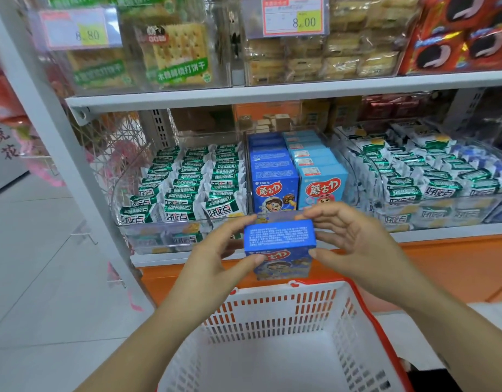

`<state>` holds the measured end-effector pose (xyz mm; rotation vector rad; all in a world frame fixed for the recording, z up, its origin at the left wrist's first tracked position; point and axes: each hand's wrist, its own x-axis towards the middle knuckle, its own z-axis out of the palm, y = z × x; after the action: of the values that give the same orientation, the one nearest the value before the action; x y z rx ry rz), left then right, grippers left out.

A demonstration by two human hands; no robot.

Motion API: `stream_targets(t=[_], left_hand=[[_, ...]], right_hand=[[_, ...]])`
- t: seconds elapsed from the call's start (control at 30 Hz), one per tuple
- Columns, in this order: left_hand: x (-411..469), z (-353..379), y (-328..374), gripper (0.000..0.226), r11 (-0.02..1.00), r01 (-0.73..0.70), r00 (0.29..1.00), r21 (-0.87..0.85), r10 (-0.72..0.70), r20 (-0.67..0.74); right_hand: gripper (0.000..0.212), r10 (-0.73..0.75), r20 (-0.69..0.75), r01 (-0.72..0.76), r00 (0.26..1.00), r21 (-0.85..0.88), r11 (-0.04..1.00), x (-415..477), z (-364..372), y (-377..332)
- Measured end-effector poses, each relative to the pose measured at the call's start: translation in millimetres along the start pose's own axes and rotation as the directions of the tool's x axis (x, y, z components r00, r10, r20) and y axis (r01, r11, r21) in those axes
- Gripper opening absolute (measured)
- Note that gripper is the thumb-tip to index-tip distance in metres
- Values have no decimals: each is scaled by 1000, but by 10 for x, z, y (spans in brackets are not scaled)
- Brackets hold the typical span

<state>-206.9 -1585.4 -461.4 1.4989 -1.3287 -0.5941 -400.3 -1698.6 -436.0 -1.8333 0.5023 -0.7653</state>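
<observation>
A dark blue snack box hangs upright in front of the shelf, above a white shopping basket with a red rim. My left hand pinches its left side, thumb on the front and fingers at the top corner. My right hand holds its right side, thumb against the edge, fingers curved over the top. The box's printed top face points toward me. Behind it, a clear bin holds a row of matching dark blue boxes beside light blue boxes.
Clear bins of green-and-white wrapped snacks stand left and right of the boxes. A white shelf board above carries cracker packs and price tags. An orange base runs below the shelf. Pale floor lies to the left.
</observation>
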Motion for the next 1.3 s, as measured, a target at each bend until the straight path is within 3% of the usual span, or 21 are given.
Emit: stream_targets(t=[0.13,0.23,0.33,0.43,0.57,0.8,1.0,1.13,1.3], left_hand=[[34,-15,-10,36,990,26,1000,-136,-27,-7],[83,-93,-50,35,950,49,996,-310,-71,-62],[120,-162,-91,31,882,82,990,-464,-125,-63],[138,-177,-123,36,878,101,987,-467,-147,-63],[135,-173,-174,47,898,148,984,-414,-176,-29],[136,-142,-161,44,886,214,971,-411,-239,-8],[157,-121,-86,37,708,326,916,-627,-401,23],[167,-106,-80,24,609,390,862,-690,-505,41],[161,-103,-56,37,554,458,811,-695,-581,71]], right_hand=[[56,4,7,-3,1000,-74,997,15,-22,1],[64,93,38,-84,995,-208,975,33,-92,47],[48,105,-16,-105,994,-254,961,36,-138,76],[45,48,-96,-71,994,-254,965,29,-121,41],[43,-23,-158,-11,987,-210,978,4,-72,-43],[48,-13,-162,-14,987,-164,986,-2,-77,-49],[31,12,-227,1,974,57,998,41,-91,-31],[29,-42,-212,52,976,44,998,40,-81,-50],[22,126,-211,-90,969,172,981,71,-91,42]])
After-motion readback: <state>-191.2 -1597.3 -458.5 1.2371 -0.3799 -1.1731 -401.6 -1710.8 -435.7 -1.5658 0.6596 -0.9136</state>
